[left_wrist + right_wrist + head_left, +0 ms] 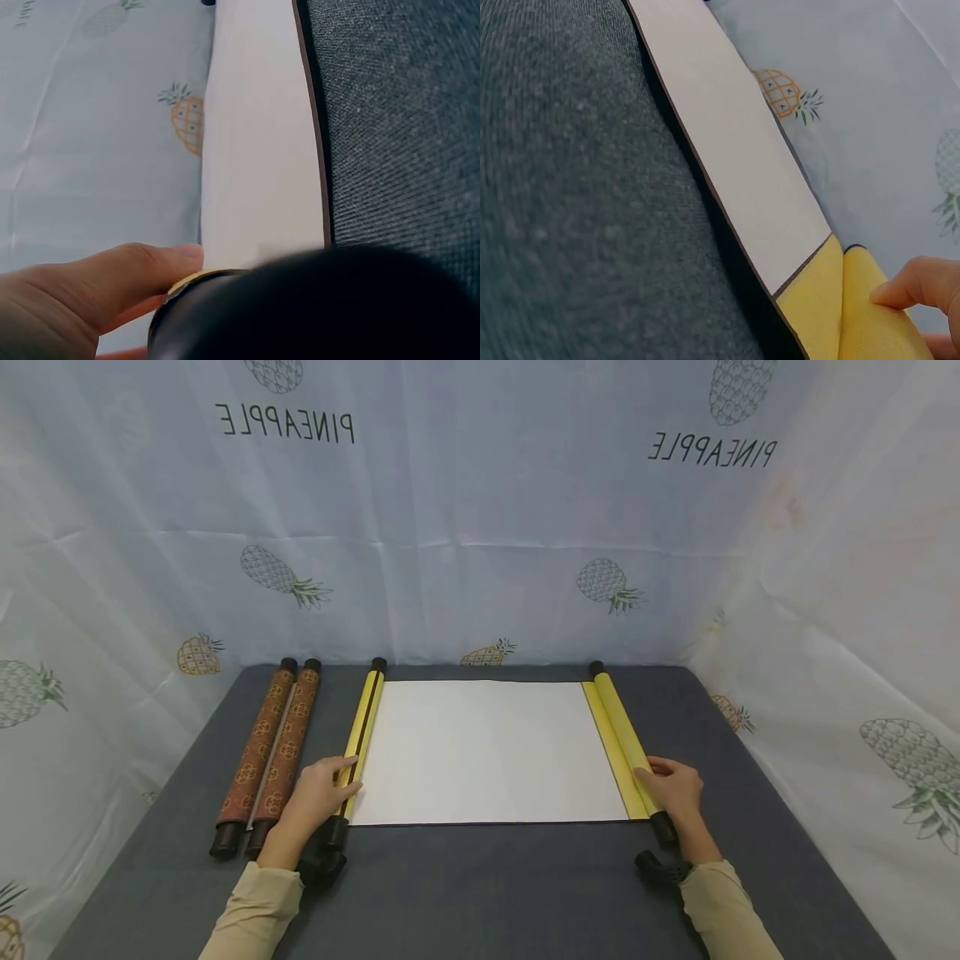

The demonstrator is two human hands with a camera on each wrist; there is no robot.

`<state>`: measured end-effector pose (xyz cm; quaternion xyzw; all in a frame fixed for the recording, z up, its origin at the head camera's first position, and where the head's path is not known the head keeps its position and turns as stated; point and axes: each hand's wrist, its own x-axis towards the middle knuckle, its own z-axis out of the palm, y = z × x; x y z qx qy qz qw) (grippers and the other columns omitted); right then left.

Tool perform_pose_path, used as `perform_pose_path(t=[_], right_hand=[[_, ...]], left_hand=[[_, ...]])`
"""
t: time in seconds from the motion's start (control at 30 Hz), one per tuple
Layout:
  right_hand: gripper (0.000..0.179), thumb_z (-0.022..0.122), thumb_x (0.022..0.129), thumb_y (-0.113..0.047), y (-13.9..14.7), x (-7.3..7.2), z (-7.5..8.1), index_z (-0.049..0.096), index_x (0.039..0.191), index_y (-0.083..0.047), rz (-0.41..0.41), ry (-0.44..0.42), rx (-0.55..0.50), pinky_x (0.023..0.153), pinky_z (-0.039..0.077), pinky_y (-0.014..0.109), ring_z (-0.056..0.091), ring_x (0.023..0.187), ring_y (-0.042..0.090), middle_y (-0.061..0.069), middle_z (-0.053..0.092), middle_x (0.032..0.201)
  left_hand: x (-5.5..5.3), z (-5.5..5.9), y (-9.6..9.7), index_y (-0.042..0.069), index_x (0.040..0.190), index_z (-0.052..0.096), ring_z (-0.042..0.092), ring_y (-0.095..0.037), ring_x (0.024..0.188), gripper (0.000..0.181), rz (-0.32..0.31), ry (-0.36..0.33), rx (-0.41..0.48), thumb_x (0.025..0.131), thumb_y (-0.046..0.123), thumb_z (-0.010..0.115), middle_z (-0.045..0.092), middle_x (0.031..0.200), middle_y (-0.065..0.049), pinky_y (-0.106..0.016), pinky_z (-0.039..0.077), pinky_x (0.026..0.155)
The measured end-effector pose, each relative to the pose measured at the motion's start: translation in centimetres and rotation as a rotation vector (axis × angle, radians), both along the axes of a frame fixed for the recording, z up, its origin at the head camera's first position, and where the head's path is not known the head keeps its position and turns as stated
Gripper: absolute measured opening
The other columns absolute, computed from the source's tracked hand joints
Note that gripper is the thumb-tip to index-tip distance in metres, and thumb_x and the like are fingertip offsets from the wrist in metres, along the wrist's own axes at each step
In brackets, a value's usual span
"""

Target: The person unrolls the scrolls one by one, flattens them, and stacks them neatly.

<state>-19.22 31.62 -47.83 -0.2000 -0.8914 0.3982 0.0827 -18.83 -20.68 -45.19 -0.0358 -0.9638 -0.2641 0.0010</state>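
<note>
A hanging scroll with a blank white sheet (487, 752) lies partly unrolled across the table, a yellow strip and a black-ended roller at each side. My left hand (318, 793) grips the near part of the left roller (369, 706), thumb toward the sheet. In the left wrist view that thumb (161, 264) lies at the sheet's edge, and a dark rounded shape hides much of the roller. With my right hand (677, 789) I hold the thicker yellow right roll (618, 714). The right wrist view shows the thumb (900, 289) on its yellow surface (870, 315).
To the left, a brown patterned scroll with two rolls (258, 752) lies side by side with black ends, close to my left forearm. The dark grey cloth table (487, 893) is bordered by a pineapple-print curtain (450, 585) at the back and sides.
</note>
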Motion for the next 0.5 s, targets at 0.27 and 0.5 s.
perform_pose_path(t=[0.27, 0.5], right_hand=[[0.051, 0.067, 0.086, -0.031, 1.0, 0.0, 0.0, 0.063, 0.124, 0.002, -0.001, -0.029, 0.000, 0.063, 0.050, 0.021, 0.065, 0.096, 0.035, 0.026, 0.067, 0.117], [0.051, 0.066, 0.087, -0.031, 1.8, 0.1, 0.1, 0.062, 0.124, 0.003, 0.002, -0.029, 0.015, 0.064, 0.050, 0.022, 0.063, 0.102, 0.039, 0.028, 0.066, 0.118]], left_hand=[[0.0, 0.2, -0.3, -0.009, 0.131, 0.053, 0.063, -0.043, 0.103, 0.049, 0.016, -0.046, 0.024, 0.087, 0.009, 0.063, 0.055, 0.128, -0.036, -0.050, 0.056, 0.082], [0.1, -0.2, -0.4, -0.006, 0.129, 0.057, 0.059, -0.038, 0.102, 0.042, -0.016, -0.005, 0.024, 0.088, 0.004, 0.052, 0.054, 0.131, -0.034, -0.047, 0.053, 0.081]])
